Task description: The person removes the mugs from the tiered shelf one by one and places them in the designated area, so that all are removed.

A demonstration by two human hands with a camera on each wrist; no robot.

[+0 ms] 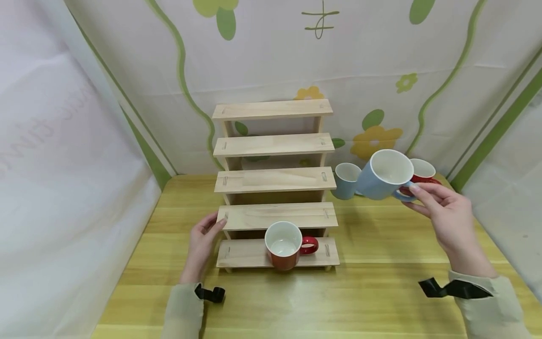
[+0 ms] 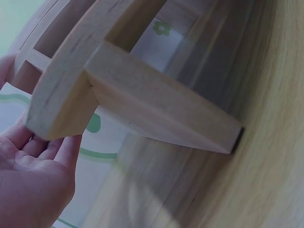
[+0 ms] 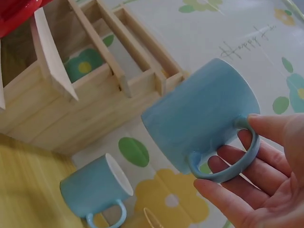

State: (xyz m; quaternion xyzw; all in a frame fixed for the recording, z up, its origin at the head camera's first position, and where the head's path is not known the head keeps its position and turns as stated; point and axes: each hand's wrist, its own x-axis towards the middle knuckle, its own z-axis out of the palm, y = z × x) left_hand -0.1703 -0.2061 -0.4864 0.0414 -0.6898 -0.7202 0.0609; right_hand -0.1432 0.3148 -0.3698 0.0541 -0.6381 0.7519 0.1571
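Note:
My right hand [image 1: 450, 219] grips a light blue mug [image 1: 372, 182] by its handle, with thumb and fingers on the loop. The mug is tilted in the air to the right of a stepped wooden rack [image 1: 277, 216], its white inside showing in the head view. At the rack's left side, my left hand [image 1: 201, 249] holds the end of the second step from the bottom; the left wrist view shows fingers [image 2: 70, 149] around the board's end. A red mug [image 1: 284, 262] with a white inside stands on the lowest step, handle pointing right.
Behind the held mug, a second light blue mug [image 1: 345, 188] stands on the wooden table [image 1: 381, 292] close to the rack's right side. Another red mug [image 1: 423, 179] is partly hidden behind my right hand. Patterned white cloth [image 1: 271, 61] hangs at the back and sides.

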